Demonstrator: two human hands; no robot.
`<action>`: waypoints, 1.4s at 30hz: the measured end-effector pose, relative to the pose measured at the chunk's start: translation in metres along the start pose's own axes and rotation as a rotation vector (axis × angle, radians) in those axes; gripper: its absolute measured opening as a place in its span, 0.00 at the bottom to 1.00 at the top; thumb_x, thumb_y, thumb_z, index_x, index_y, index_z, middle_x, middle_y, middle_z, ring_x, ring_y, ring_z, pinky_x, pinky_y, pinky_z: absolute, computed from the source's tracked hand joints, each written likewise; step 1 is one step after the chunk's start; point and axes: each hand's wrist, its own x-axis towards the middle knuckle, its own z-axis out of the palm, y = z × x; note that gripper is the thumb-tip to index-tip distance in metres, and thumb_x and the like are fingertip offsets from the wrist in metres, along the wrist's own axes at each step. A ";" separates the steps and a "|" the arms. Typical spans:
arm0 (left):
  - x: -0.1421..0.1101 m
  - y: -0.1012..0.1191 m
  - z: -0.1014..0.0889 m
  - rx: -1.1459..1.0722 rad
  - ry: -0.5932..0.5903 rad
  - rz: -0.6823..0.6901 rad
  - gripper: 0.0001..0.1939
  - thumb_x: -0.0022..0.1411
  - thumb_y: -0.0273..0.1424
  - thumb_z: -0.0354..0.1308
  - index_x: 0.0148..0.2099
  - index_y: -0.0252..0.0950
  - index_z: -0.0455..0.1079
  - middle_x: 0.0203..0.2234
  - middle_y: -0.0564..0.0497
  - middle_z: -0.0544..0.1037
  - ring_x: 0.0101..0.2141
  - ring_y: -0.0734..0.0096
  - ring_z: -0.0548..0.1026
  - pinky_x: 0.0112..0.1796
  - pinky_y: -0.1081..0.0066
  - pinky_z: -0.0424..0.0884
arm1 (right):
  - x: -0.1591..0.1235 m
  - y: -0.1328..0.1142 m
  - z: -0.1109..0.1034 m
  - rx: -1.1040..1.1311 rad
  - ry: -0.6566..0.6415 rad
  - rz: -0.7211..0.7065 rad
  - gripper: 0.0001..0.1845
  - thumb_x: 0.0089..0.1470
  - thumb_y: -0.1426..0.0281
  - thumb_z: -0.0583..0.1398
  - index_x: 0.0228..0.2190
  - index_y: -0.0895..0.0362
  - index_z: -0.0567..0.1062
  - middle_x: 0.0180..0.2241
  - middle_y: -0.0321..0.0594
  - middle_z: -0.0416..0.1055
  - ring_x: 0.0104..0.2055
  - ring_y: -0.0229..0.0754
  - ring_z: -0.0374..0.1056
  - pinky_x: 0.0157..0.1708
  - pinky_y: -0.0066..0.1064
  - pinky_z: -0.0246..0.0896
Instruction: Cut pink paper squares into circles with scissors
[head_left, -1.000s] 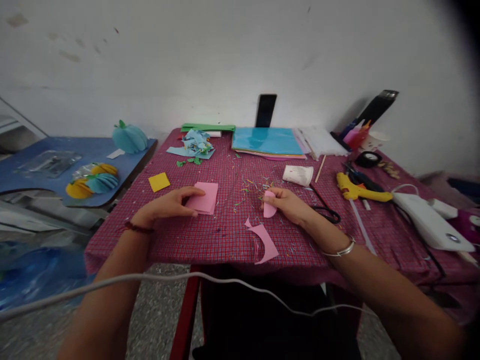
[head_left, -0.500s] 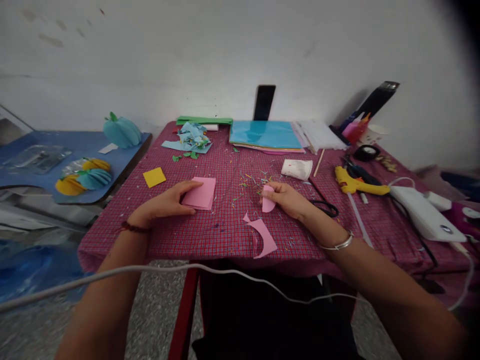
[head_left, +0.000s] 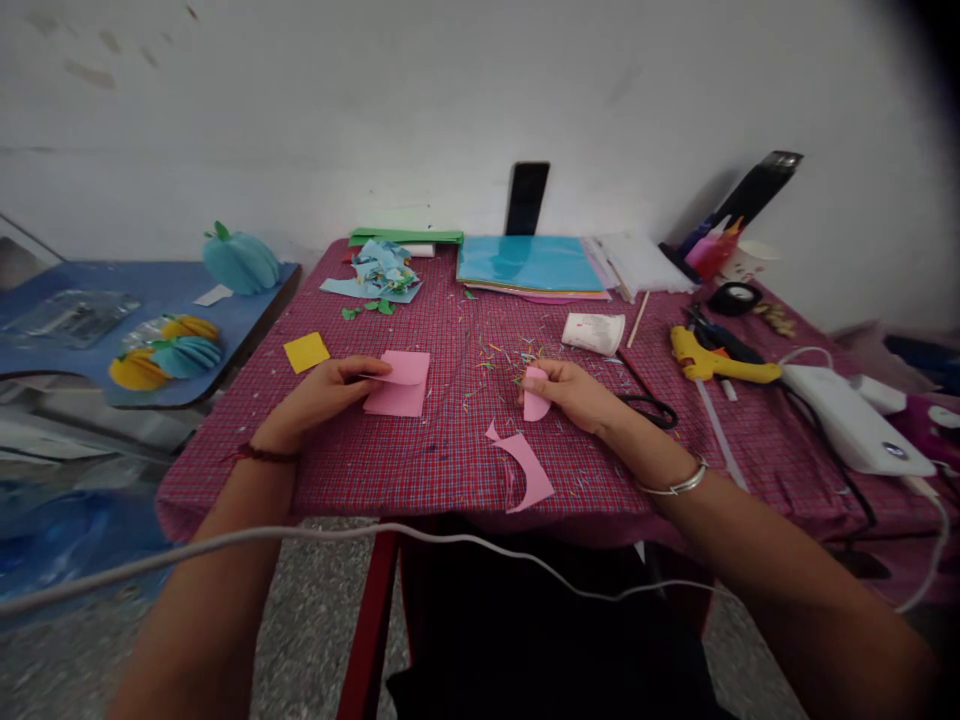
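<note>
My left hand (head_left: 324, 396) pinches the edge of a pink paper sheet, lifting it a little from the stack of pink paper squares (head_left: 401, 398) on the checked cloth. In my right hand (head_left: 564, 388), closed between thumb and fingers, is a small folded pink paper piece with a curved edge (head_left: 535, 402). Just below it lies a pink paper offcut (head_left: 531, 470) with a round cut-out. A yellow paper square (head_left: 306, 352) lies beyond my left hand. Scissors (head_left: 651, 408) lie to the right, partly behind my right forearm.
A paper cup (head_left: 594, 332) lies on its side near small paper scraps. A yellow glue gun (head_left: 720, 362) and a white power bank (head_left: 855, 420) are at right. Blue folders (head_left: 525, 262) and a phone (head_left: 528, 198) stand behind. A white cable (head_left: 465, 540) crosses in front.
My left fingers have closed on the pink stack and raised a sheet's edge. My right hand still holds its pink piece, nearly unmoved. The view has shifted slightly.
</note>
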 end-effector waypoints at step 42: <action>0.064 0.122 0.155 -1.008 0.115 0.058 0.06 0.44 0.25 0.64 0.29 0.36 0.77 0.24 0.51 0.79 0.26 0.71 0.74 0.29 0.71 0.68 | -0.012 -0.024 -0.008 0.306 -0.021 -0.315 0.24 0.37 0.55 0.71 0.31 0.57 0.71 0.20 0.30 0.72 0.19 0.33 0.66 0.19 0.24 0.61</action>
